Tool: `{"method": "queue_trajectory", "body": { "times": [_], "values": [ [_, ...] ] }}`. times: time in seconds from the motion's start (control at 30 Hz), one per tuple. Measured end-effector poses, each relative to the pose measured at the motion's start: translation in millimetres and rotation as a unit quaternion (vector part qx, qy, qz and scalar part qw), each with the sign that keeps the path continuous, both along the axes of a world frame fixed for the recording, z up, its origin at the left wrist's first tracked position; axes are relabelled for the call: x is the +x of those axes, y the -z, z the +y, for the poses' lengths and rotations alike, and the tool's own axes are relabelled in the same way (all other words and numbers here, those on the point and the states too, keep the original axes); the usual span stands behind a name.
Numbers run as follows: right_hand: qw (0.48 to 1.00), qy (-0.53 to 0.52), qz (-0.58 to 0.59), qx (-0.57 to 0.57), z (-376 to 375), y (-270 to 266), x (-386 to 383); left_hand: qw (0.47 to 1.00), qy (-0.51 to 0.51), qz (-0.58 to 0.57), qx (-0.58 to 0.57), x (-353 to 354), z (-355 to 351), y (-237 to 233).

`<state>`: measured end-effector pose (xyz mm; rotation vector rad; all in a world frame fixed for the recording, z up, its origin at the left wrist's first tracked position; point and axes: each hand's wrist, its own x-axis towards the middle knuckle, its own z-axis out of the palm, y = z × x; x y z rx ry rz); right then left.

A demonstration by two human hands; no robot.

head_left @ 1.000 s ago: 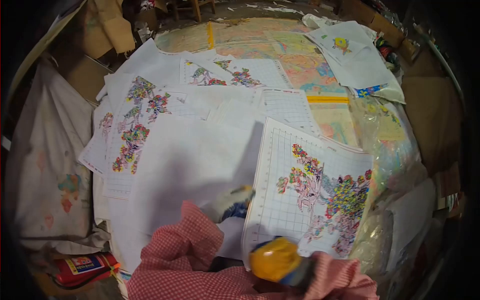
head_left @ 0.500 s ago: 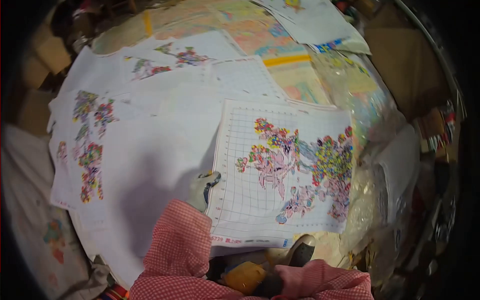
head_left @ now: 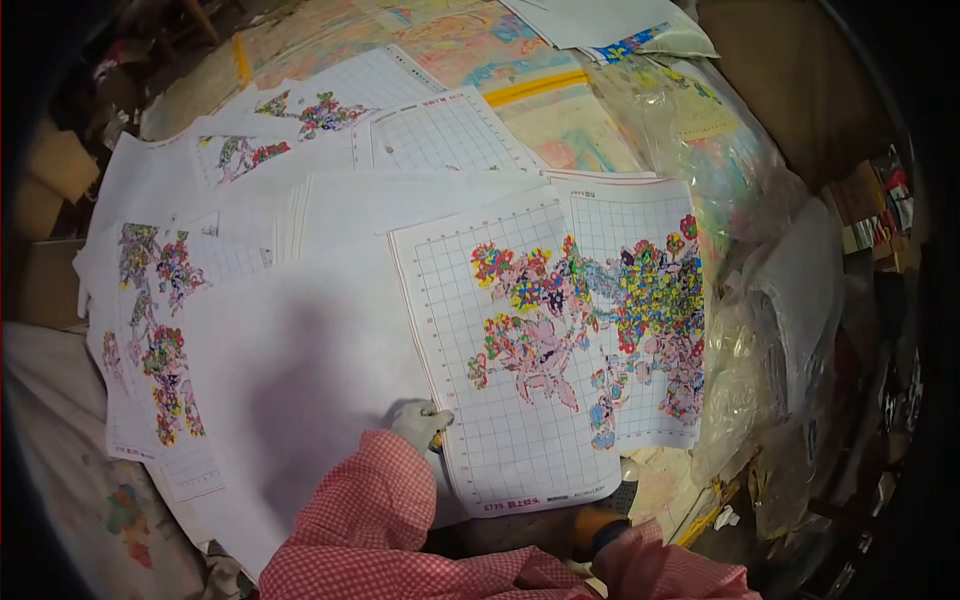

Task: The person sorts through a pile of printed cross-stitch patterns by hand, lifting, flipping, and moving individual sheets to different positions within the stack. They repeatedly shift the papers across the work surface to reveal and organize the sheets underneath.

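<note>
My left hand, in a pale work glove, pinches the left edge of a printed grid chart with colourful flowers and pink shapes. This chart is bent up along its middle and overlaps another flowered grid sheet to its right. At the chart's lower right corner, my right hand shows only as a bit of dark-palmed glove; its fingers are mostly hidden. Beside my left hand spreads a large blank white sheet, with my shadow on it.
More flowered charts lie at the left, and others towards the back. Clear plastic wrap is bunched along the right side. Cardboard stands at the back right. A yellow strip crosses the patterned table cover.
My left hand has moved down and slightly right along the chart's edge. The chart's left part has shifted down and left and now folds over the right. My right hand is more hidden.
</note>
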<state>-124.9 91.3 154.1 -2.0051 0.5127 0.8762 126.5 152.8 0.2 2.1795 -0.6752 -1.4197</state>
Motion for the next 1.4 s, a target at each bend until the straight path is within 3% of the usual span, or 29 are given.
{"method": "queue_trajectory", "body": {
  "times": [0.07,0.17,0.2,0.23,0.27,0.3,0.4,0.5,0.6,0.83,0.93,1.3,1.37,1.4],
  "values": [
    [1.000,-0.008,0.009,0.011,-11,-13,10,1.000,0.021,-0.014,-0.008,2,2,5],
    [0.999,0.034,0.029,-0.016,-49,-45,59,0.998,-0.028,0.039,-0.034,-3,8,15],
    [0.966,0.226,-0.125,-0.003,-52,-25,62,0.998,0.064,0.005,-0.027,0,2,-3],
    [0.873,0.405,-0.272,0.020,-57,1,66,0.987,0.156,-0.032,-0.017,4,-2,-15],
    [0.896,0.249,-0.331,-0.162,-79,7,81,0.996,0.043,0.056,0.052,1,4,10],
    [0.859,0.085,-0.371,-0.341,-103,11,92,0.997,0.033,0.047,0.051,3,4,7],
    [0.826,0.024,-0.359,-0.434,-127,67,76,0.988,0.084,0.048,0.116,-8,-8,8],
    [0.830,0.049,-0.346,-0.436,-147,92,41,0.991,0.117,-0.032,0.050,-24,-22,3],
    [0.827,0.043,-0.348,-0.440,-165,107,32,0.995,0.055,-0.017,0.085,-28,-27,0],
    [0.796,0.105,-0.345,-0.487,-243,128,80,0.994,0.019,-0.016,0.109,-30,-25,4],
    [0.809,0.118,-0.331,-0.471,-274,134,106,0.988,-0.041,0.059,0.139,-30,-23,-3],
    [0.851,0.118,-0.262,-0.440,-304,163,132,0.982,-0.102,-0.026,0.159,-41,-26,-1],
    [0.869,0.131,-0.224,-0.421,-280,151,116,0.981,-0.117,-0.064,0.142,-46,-19,13],
    [0.887,0.145,-0.259,-0.354,-262,137,92,0.978,-0.134,-0.099,0.124,-53,-16,24]
  ]
}}
